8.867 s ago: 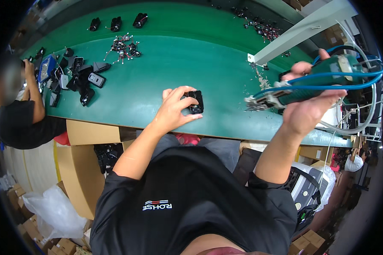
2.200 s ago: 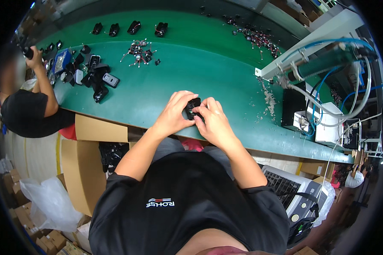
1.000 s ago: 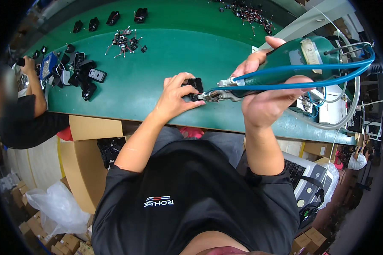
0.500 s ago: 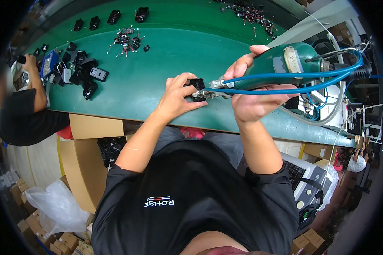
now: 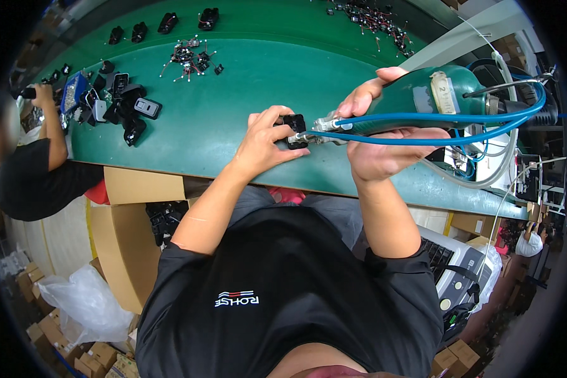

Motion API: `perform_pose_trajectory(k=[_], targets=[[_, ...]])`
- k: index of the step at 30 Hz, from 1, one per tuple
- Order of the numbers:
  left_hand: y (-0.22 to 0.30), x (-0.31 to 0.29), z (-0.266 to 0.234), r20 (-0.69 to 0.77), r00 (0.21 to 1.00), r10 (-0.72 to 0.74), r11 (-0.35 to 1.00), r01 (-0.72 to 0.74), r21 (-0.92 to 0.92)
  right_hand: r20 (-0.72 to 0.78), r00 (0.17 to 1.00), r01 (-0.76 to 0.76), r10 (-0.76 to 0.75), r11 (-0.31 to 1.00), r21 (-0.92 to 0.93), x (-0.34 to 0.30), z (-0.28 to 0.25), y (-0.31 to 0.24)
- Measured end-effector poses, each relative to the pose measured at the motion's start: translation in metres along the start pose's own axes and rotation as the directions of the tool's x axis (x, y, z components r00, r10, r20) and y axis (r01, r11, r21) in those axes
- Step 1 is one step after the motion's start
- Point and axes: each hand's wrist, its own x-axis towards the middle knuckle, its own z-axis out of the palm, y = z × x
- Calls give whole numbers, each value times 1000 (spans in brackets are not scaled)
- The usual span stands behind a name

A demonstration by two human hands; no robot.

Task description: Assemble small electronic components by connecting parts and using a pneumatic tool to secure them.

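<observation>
My left hand (image 5: 263, 142) is closed around a small black plastic housing (image 5: 294, 124), holding it down on the green bench top. Its thumb lies along the near side and the fingers along the left and far sides. A thick green power screwdriver (image 5: 416, 94) lies sideways in my right hand (image 5: 381, 148), fingers on the far side and thumb side nearest me. Two blue tubes (image 5: 435, 140) run along the tool to its metal nose (image 5: 326, 126). That nose points left at the housing's right side; whether it touches cannot be made out.
Wired assemblies (image 5: 189, 60) and several black housings (image 5: 168, 24) lie further back on the bench (image 5: 233, 75). Black and grey cases (image 5: 123, 104) sit by a blue bin (image 5: 74, 91) at left, near another person's arm (image 5: 55, 129). An open carton (image 5: 123, 252) stands below the bench edge.
The power screwdriver and my right hand have shifted slightly to the right, drawing the nose back a little. My left hand and the housing have barely moved.
</observation>
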Motion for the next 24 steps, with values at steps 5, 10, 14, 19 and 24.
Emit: perform_pose_trajectory(k=[5,10,14,19,24], targets=[[2,1,-1,9,1000,6,1000,-6,15,1,1000,-15,15,1000,-1,-1,-3,0],[1,0,-1,4,1000,-13,1000,13,0,78,997,-16,18,1000,-22,-1,-5,-3],[1,1,-1,10,1000,-10,1000,10,0,157,987,-21,29,998,-56,0,-8,-6],[1,1,-1,10,1000,-20,1000,20,-9,193,981,-10,8,1000,10,0,-11,-4],[1,1,0,5,1000,-19,1000,19,2,151,989,4,10,996,-90,-1,-5,-10]])
